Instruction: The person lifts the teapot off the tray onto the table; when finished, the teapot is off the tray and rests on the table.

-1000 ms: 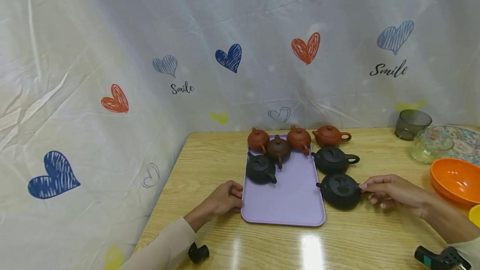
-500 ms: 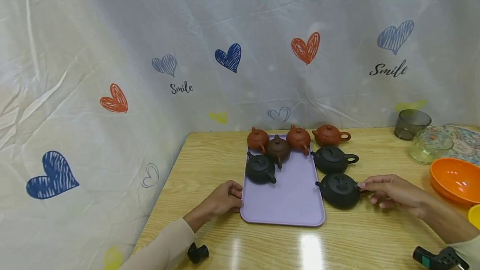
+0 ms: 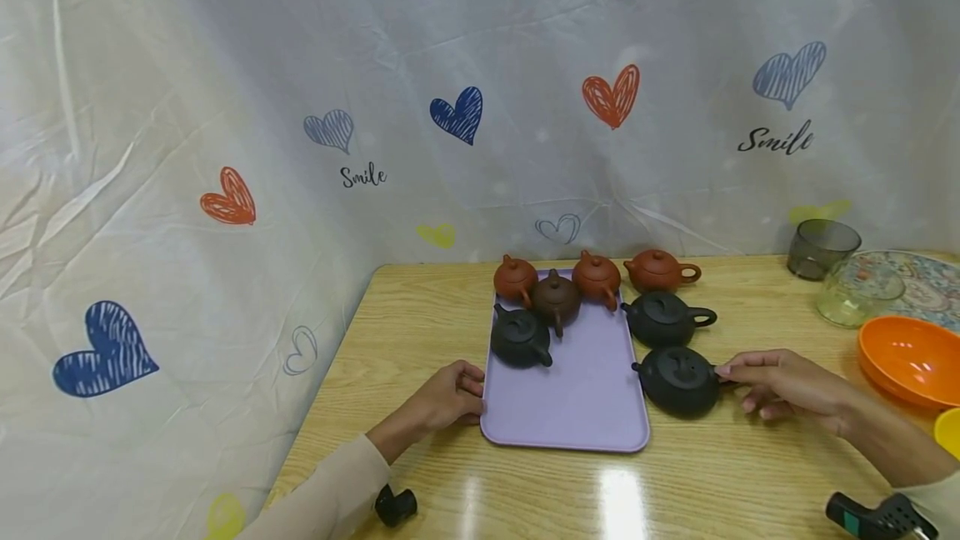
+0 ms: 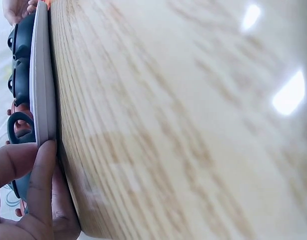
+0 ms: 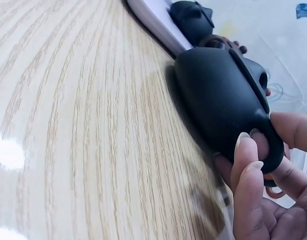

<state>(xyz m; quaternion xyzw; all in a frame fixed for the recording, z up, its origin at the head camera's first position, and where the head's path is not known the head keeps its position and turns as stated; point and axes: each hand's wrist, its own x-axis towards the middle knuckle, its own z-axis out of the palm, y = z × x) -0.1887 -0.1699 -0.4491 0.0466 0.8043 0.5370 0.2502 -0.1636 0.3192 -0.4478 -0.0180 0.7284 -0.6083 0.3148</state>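
Observation:
My right hand (image 3: 787, 390) pinches the loop handle of a black teapot (image 3: 679, 382), which sits on the table just off the tray's right edge, spout toward the tray. In the right wrist view, thumb and fingers close on that handle. At the left edge of the lilac tray (image 3: 570, 415), my left hand (image 3: 447, 397) grips the rim, as the left wrist view shows. On the tray's far half stand a red-brown teapot (image 3: 515, 280), another red-brown teapot (image 3: 596, 275), a dark brown teapot (image 3: 556, 302) and a black teapot (image 3: 520, 338).
Right of the tray, behind the held teapot, stand another black teapot (image 3: 662, 319) and a red-brown teapot (image 3: 657, 271). Farther right are a smoky glass bowl (image 3: 822, 250), a clear yellowish bowl (image 3: 858, 298), a patterned plate (image 3: 933, 286), an orange bowl (image 3: 911, 357) and a yellow item (image 3: 948, 432).
The held black teapot has turned and shifted very slightly toward the tray over the last second. Both hands otherwise stay in place.

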